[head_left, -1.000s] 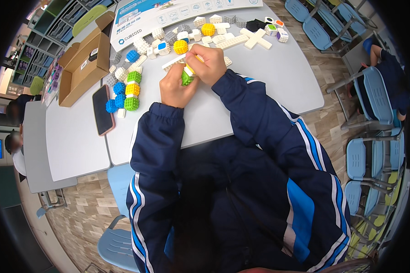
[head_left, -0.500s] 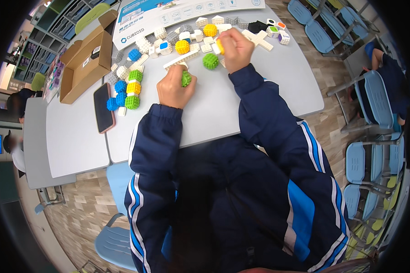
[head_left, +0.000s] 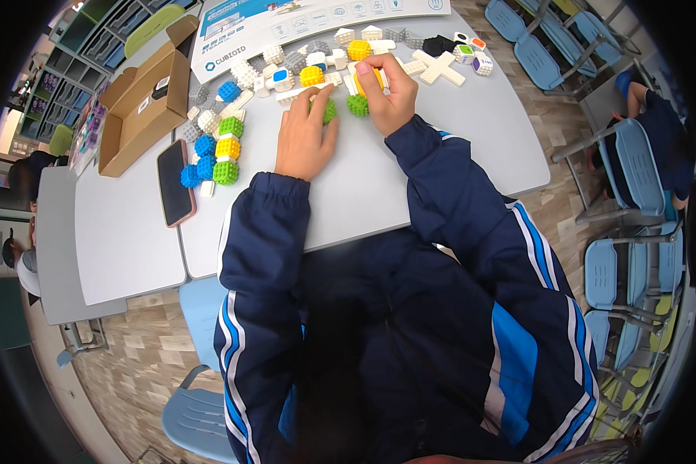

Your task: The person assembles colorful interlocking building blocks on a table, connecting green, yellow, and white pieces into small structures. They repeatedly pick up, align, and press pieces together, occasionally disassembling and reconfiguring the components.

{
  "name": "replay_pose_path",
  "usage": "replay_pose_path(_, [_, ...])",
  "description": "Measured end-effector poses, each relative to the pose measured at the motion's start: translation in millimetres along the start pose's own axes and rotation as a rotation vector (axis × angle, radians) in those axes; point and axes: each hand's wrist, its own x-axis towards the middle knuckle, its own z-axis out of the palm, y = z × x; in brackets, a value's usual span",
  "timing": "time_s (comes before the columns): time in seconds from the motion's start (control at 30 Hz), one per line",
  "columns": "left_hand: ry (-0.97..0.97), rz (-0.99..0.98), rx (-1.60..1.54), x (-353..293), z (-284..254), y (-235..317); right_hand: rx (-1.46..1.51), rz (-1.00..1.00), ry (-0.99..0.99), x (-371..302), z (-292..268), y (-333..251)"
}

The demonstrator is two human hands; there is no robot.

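My left hand [head_left: 305, 139] lies over the table with its fingers stretched forward and apart. A green studded cube block [head_left: 330, 110] shows partly beside its index finger and thumb, and the fingertips reach a long white beam [head_left: 294, 96]. My right hand [head_left: 392, 97] pinches a yellow studded cube block [head_left: 370, 80], partly hidden by the fingers. Below that block, touching or very near it, is another green cube block [head_left: 358, 106]. At the left stands a joined column of green and yellow cubes [head_left: 226, 148], with blue cubes [head_left: 205, 166] alongside it.
White, grey, blue and yellow blocks [head_left: 312, 76] spread along the far part of the table. White cross-shaped pieces [head_left: 441, 69] lie at right. A phone [head_left: 176, 184], an open cardboard box [head_left: 147, 108] and a large printed box [head_left: 286, 35] border the work area.
My left hand has loosened from a fist around a green cube to outstretched fingers. My right hand has moved slightly left and nearer, bringing the yellow cube above the other green one.
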Motion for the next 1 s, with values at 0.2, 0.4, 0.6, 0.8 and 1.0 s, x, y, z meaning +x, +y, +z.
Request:
replay_pose_path(0.2, [0.105,-0.066,-0.015,4.6,4.1,-2.8,0.224,0.028,0.012,-2.5,9.9,2.8])
replay_pose_path(0.4, [0.222,-0.153,-0.161,0.9,-11.5,-3.0,0.148,0.125,-0.180,-7.0,7.8,3.9])
replay_pose_path(0.6, [0.190,-0.094,-0.237,-7.9,-19.2,-1.6,0.464,0.250,-0.269,-14.1,15.4,1.1])
replay_pose_path(0.8, [0.227,-0.123,-0.228,-11.3,-17.0,4.0,0.530,0.319,-0.415,-25.8,18.8,-2.9])
replay_pose_path(1.0, [0.321,-0.113,-0.238,-11.3,-18.0,2.2,0.269,0.432,-0.540,-20.5,11.3,-16.3])
